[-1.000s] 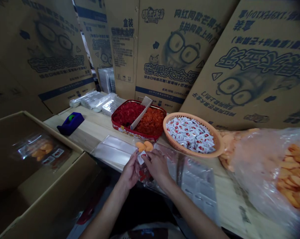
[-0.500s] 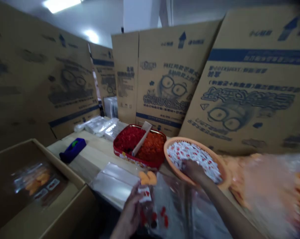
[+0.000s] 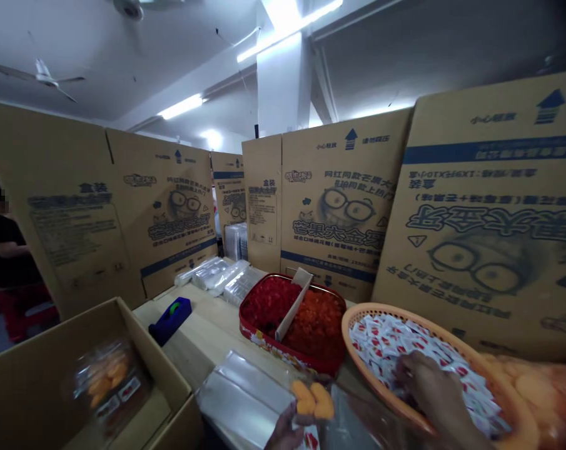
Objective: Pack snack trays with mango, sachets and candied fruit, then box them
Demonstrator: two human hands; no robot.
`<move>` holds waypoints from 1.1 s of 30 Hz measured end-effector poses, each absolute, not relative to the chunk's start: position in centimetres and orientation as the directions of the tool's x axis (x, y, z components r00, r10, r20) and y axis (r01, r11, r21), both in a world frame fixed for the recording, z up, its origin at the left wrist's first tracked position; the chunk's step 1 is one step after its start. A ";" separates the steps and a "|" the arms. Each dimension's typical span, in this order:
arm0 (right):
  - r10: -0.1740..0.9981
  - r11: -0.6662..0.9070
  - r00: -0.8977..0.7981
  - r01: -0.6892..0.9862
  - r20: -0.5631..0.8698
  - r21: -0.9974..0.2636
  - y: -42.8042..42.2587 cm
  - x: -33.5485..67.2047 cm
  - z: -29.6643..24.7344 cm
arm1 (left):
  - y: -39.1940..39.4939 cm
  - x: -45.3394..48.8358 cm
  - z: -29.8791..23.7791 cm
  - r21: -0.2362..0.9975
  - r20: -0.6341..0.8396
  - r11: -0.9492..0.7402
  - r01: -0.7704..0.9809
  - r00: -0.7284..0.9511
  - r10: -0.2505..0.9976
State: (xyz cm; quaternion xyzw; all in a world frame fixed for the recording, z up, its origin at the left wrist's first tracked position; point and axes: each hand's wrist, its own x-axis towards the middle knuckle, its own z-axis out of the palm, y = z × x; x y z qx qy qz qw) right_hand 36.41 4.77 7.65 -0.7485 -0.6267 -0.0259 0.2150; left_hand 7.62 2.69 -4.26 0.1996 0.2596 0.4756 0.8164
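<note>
At the bottom edge, my left hand (image 3: 286,431) is closed on a clear plastic bag (image 3: 343,409) with orange candy pieces (image 3: 321,403) in its upper part. A small white sachet (image 3: 311,439) with a red print shows by its fingers; the lower part of the bag is out of frame. My right hand (image 3: 430,387) reaches into an orange plastic basket (image 3: 358,307) full of white sachets (image 3: 381,337). Its fingers are curled down among the sachets, and their tips are hidden.
Behind the hands stands a red tin (image 3: 273,350) of red and orange bits, split by a cardboard strip (image 3: 294,303). A blue tape dispenser (image 3: 171,319), flat clear bags (image 3: 238,394) and an open carton (image 3: 170,400) lie leftward. Printed cartons (image 3: 339,200) wall the back. A person (image 3: 5,250) is far left.
The view has tilted up, so the table things sit lower and more ceiling shows. My right hand stays in the basket, deeper among the sachets; my left still holds the bag.
</note>
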 end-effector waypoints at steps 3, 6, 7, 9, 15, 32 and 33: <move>0.856 -0.073 0.308 0.866 0.414 -0.494 3.6 34.9 9.1 | 1.4 7.0 -3.2 0.517 -0.377 0.574 -0.635 0.433 0.819; 0.872 -0.033 0.389 0.653 0.298 -0.757 1.4 32.0 10.0 | -0.2 6.6 -0.8 0.531 -0.439 0.569 -0.627 0.371 0.818; 0.901 -0.041 0.373 0.581 0.221 -0.813 0.7 30.9 10.0 | -0.6 6.5 0.1 0.547 -0.436 0.561 -0.622 0.360 0.825; 0.928 -0.084 0.364 0.403 0.076 -0.911 -0.3 28.7 9.1 | -0.9 6.5 1.4 0.576 -0.432 0.555 -0.600 0.353 0.830; 0.977 -0.110 0.213 0.390 -0.026 -0.914 -0.8 26.0 4.3 | -1.0 6.4 1.7 0.599 -0.403 0.572 -0.561 0.406 0.820; 0.970 0.028 0.092 0.879 0.226 -0.477 -2.9 24.1 5.3 | -1.0 6.2 1.5 0.549 -0.437 0.572 -0.610 0.373 0.818; 0.967 0.010 0.113 0.878 0.227 -0.479 -2.6 24.3 5.3 | -1.0 6.2 1.5 0.546 -0.442 0.572 -0.612 0.370 0.817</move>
